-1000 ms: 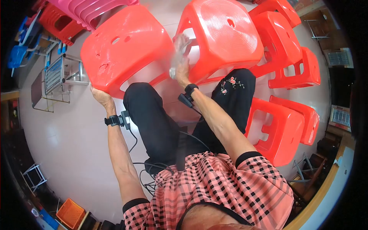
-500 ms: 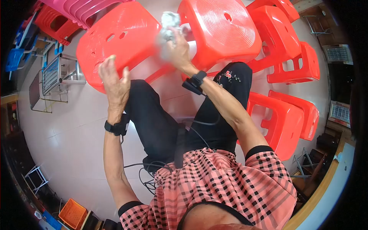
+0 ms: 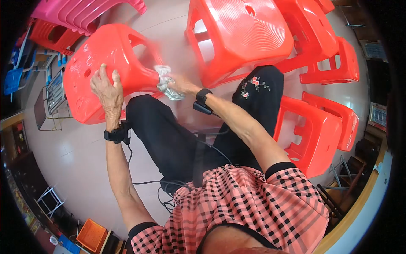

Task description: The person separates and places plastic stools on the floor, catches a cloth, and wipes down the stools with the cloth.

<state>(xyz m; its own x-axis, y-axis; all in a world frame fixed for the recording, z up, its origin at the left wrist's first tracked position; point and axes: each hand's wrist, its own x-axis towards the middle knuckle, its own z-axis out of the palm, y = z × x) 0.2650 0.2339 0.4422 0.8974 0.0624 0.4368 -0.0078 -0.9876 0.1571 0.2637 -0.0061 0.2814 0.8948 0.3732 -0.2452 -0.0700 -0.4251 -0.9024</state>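
A red plastic stool [image 3: 95,57] is tilted in front of my left knee, its legs pointing right. My left hand [image 3: 106,86] rests on its seat, with the fingers stretched out. My right hand [image 3: 182,84] grips a crumpled whitish-grey cloth [image 3: 169,86] at the end of one of the stool's legs. The hand's edges are slightly blurred, and part of the cloth is hidden in its fingers. A second red stool [image 3: 249,36], with a ringed seat, stands upright beyond my right knee, apart from both hands.
More red stools [image 3: 311,36] stand at the right, and others [image 3: 313,135] are beside my right thigh. Pink stacked stools [image 3: 80,12] are at the upper left. An orange basket [image 3: 91,235] sits at the lower left. Black cables [image 3: 163,183] trail across my lap.
The left stool has turned and shifted left, showing its legs. My left hand has come down onto its seat. My right hand has moved the cloth down and left, to the stool's leg.
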